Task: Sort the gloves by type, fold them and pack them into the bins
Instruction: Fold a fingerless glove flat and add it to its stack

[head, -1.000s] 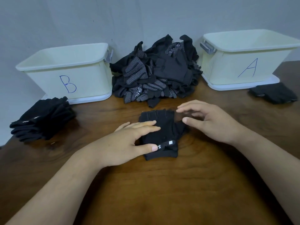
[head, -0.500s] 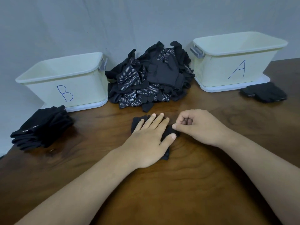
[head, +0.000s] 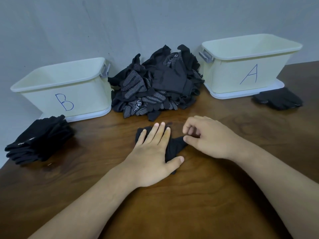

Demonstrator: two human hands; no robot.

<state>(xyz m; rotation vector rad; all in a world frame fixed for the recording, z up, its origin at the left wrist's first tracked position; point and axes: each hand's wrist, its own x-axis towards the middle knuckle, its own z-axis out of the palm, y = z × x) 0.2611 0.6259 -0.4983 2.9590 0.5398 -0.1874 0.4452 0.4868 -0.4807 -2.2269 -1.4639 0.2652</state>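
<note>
A folded black glove [head: 174, 147] lies on the wooden table in front of me. My left hand [head: 151, 152] presses flat on it with straight fingers and covers most of it. My right hand [head: 208, 137] is beside it on the right, its thumb tip touching the glove's right corner and its fingers curled above; whether it pinches the fabric is unclear. A heap of unsorted black gloves [head: 155, 87], some with white dots, sits at the back between the bin marked B [head: 63, 87] and the bin marked A [head: 248, 66].
A stack of folded black gloves [head: 39, 140] lies in front of bin B at the left table edge. A smaller pile of black gloves [head: 278, 99] lies in front of bin A. A grey wall stands behind the bins.
My left hand went from holding the glove's edge to pressing flat on top of it. My right hand closed into a fist beside the glove, then loosened with its thumb at the corner.
</note>
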